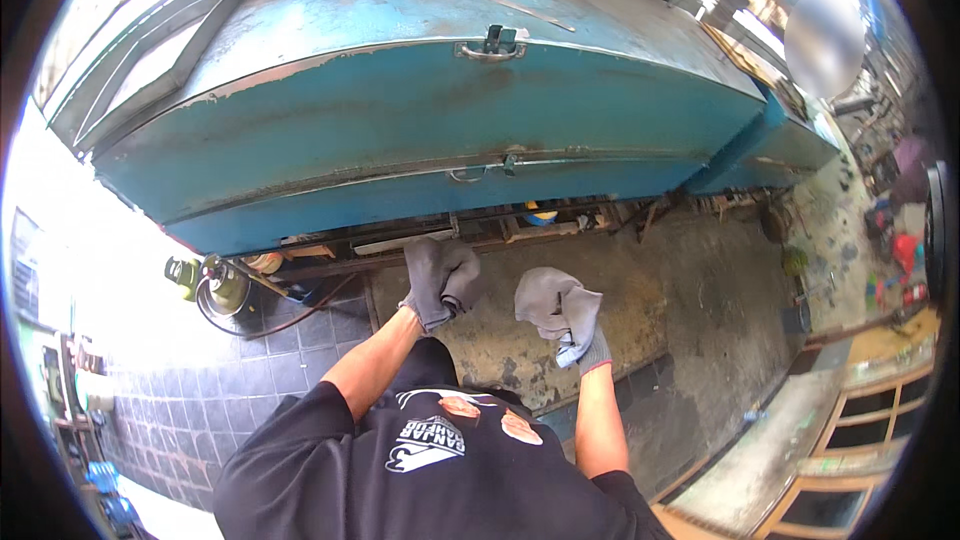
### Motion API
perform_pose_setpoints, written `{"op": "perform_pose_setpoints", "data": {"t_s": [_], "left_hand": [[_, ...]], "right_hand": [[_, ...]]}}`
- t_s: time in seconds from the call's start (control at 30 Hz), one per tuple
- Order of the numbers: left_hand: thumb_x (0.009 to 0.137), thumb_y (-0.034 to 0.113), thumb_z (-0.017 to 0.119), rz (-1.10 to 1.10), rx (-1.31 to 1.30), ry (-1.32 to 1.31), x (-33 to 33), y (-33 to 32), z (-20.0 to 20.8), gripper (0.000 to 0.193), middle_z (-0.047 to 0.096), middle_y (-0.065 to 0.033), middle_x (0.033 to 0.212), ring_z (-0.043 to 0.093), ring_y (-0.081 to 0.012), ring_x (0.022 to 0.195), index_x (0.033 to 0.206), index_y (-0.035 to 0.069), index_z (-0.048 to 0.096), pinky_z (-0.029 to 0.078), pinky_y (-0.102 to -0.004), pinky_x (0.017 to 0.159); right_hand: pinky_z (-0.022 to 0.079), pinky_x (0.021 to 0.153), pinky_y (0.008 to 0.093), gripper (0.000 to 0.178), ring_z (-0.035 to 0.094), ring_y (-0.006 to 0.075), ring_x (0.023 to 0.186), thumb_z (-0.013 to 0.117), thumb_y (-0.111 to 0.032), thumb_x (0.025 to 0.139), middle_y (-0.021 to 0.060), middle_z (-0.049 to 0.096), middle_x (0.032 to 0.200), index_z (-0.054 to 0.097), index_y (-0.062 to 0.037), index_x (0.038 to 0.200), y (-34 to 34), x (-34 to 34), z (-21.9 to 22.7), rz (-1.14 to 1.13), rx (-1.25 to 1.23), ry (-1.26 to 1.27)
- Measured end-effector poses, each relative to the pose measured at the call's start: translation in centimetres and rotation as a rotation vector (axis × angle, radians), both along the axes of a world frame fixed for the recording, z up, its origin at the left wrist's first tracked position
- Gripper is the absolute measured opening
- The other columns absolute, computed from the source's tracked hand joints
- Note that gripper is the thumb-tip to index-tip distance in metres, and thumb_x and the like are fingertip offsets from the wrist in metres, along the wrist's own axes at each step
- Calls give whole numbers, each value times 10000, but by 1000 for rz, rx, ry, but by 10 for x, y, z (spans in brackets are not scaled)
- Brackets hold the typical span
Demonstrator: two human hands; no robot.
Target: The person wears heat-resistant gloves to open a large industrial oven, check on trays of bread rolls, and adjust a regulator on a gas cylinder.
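Both hands wear grey knit gloves and are raised in front of my body, apart from each other. In my left hand [424, 314] is a bunched grey cloth [440, 268], which hides most of the fingers. My right hand [594, 352] grips a second grey cloth [556, 302], folded over and drooping to the left. Ahead stands a wide teal metal cabinet [400, 130] with a worn, scuffed top. One handle [490, 52] sits on its upper front edge, another handle [467, 175] lower down. Neither hand touches the cabinet.
Green gas cylinders [228, 285] with a dark hose [270, 332] stand at left on dark floor tiles [250, 370]. A flat metal strip [505, 5] lies on the cabinet top. Wooden window frames [850, 430] lie at lower right. A person [912, 170] is at far right among clutter.
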State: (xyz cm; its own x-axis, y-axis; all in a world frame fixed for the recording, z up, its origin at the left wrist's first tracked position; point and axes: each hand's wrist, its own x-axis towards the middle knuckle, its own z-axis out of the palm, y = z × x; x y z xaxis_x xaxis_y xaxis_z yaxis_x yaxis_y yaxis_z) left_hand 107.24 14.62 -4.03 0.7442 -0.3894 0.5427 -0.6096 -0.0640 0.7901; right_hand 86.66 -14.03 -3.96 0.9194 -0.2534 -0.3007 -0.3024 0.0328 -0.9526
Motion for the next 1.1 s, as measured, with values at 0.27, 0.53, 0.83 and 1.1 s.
{"op": "perform_pose_setpoints", "data": {"t_s": [0.27,0.53,0.83,1.1], "left_hand": [[637,279,821,392,178,33,74,-60,-34,265,705,-89,762,683,-336,713,856,136,781,523,-437,680],[1020,255,663,386,220,225,152,-140,58,242,669,-22,1073,617,-155,937,1213,109,647,524,-307,789],[1143,553,369,-8,-961,1293,96,-162,-77,461,647,-35,1086,593,-161,952,1259,174,604,489,-367,805],[1095,629,483,497,-655,1105,20,-165,-142,524,579,-10,826,541,-126,662,1207,138,626,414,-313,540]], "right_hand": [[506,677,418,246,644,279,764,735,-231,915,155,719,904,664,-24,1028,-125,192,-63,356,-365,142],[538,972,434,654,682,419,1105,758,-183,799,238,711,1182,577,-17,1406,-90,352,6,827,-938,-76],[551,891,439,581,701,366,1014,776,-237,784,203,711,1110,613,-29,1302,-131,255,-31,611,-548,-61],[547,894,450,587,695,363,1007,799,-271,753,195,705,1097,622,-33,1260,-168,151,-76,612,-417,176]]}}
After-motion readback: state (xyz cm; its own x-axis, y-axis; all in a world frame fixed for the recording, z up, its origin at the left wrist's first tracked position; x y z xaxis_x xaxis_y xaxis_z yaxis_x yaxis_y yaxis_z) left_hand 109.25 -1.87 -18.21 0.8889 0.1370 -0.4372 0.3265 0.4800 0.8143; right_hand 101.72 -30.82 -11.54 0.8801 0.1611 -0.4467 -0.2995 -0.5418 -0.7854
